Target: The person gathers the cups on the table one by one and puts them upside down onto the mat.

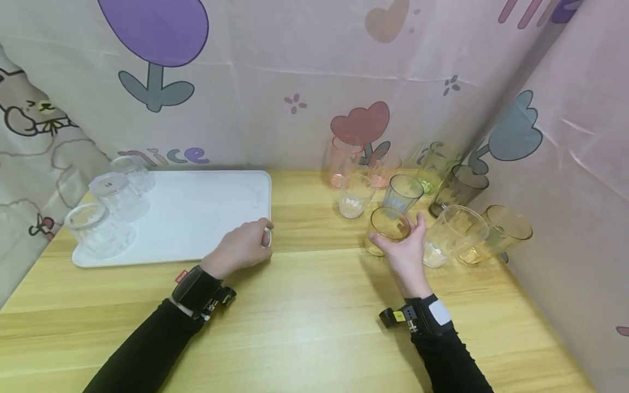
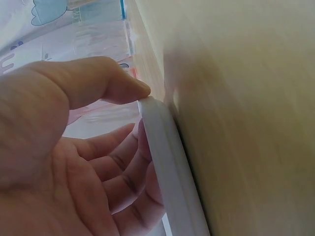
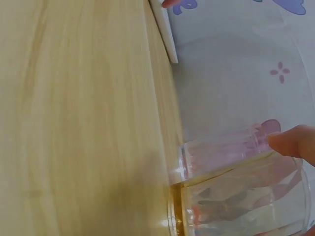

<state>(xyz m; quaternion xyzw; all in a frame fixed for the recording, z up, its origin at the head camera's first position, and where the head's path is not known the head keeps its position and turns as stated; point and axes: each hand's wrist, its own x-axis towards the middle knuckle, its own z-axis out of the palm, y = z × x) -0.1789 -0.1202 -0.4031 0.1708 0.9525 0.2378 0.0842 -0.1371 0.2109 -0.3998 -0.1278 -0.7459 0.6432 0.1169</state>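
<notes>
Amber glass (image 1: 388, 229) stands upright among the other cups (image 1: 454, 234), the right hand (image 1: 405, 254) curled round it, seemingly firmly, so lift straight up, while the left hand (image 1: 243, 246) pinches the white tray (image 1: 196, 218) corner steady.

The left wrist view blurs the tabletop (image 2: 246, 123) beside the white tray (image 2: 167, 162). The amber glass (image 3: 246, 206) is cut off at the right wrist view's lower edge.
</notes>
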